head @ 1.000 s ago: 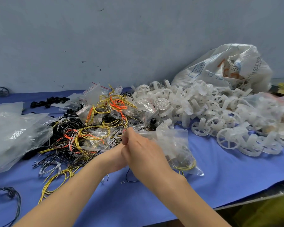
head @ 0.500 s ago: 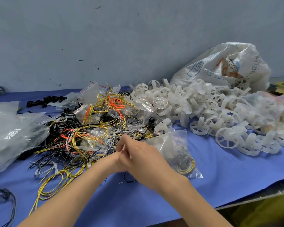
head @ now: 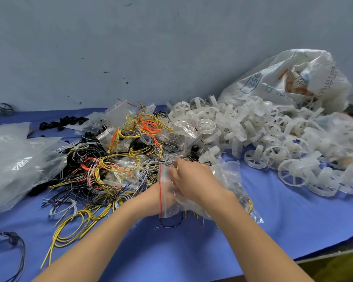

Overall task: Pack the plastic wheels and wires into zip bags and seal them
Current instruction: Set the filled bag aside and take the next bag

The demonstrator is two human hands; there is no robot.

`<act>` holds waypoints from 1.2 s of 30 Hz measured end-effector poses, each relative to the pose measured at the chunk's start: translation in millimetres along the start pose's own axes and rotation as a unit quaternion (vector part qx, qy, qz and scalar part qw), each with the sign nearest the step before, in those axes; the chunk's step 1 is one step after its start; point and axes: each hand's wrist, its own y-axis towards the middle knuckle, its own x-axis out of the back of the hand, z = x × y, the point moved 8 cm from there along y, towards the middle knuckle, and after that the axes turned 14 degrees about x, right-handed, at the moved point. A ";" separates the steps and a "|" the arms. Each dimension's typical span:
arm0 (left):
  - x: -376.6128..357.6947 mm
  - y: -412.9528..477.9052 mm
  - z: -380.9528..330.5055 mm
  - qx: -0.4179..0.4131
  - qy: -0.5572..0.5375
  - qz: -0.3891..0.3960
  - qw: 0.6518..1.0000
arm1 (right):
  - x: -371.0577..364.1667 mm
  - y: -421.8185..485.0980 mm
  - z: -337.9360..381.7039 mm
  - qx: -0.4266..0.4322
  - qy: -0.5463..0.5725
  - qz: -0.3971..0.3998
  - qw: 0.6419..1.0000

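A clear zip bag (head: 228, 180) with a red seal line lies on the blue table (head: 192, 251), holding white wheel parts and yellow wires. My left hand (head: 149, 200) holds the bag's mouth from the left, partly veiled by the plastic. My right hand (head: 196, 180) grips the same mouth from above with curled fingers. Its fingertips are hidden in the plastic. A tangle of yellow, black, orange and grey wires (head: 114, 165) lies just left of the hands. A heap of white plastic wheels (head: 273, 139) spreads to the right.
A large printed white sack (head: 293, 78) leans on the wall behind the wheels. Crumpled clear bags (head: 14, 163) cover the left side. Empty zip bags (head: 118, 110), small black parts (head: 63, 122) and a black wheel (head: 3, 108) sit at the back. The table edge (head: 324, 253) runs near right.
Both hands stayed together at the bag's mouth. The mouth with its red line has swung over my left hand, and my right hand now sits on top of it.
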 end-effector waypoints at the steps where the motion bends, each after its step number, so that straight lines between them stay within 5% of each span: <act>1: 2.1 -0.7 2.2 0.001 -0.025 -0.007 1.000 | -4.1 2.9 -3.9 -0.004 0.018 0.002 1.000; 5: 22.2 -5.3 23.6 0.033 -0.174 -0.010 0.984 | -13.4 13.0 -11.6 -0.006 0.047 -0.004 0.999; 10: 27.3 -19.8 54.2 0.126 -0.392 0.085 0.908 | -20.4 25.1 -15.9 -0.016 0.076 0.041 0.996; 16: 20.4 -40.8 47.9 0.053 -0.123 0.087 0.987 | -17.9 33.8 -22.1 -0.018 0.121 0.065 0.990; 22: 35.8 -39.2 42.9 0.021 -0.158 0.046 0.986 | -17.3 35.0 -25.6 -0.004 0.197 0.050 0.979; 29: 68.2 -44.8 26.8 0.007 -0.143 -0.045 0.989 | 51.1 22.3 -47.7 -0.023 0.307 -0.211 0.928; 36: 145.4 -79.2 -45.6 -0.127 -0.079 -0.264 0.953 | 134.6 -11.2 -50.2 0.024 0.426 -0.424 0.799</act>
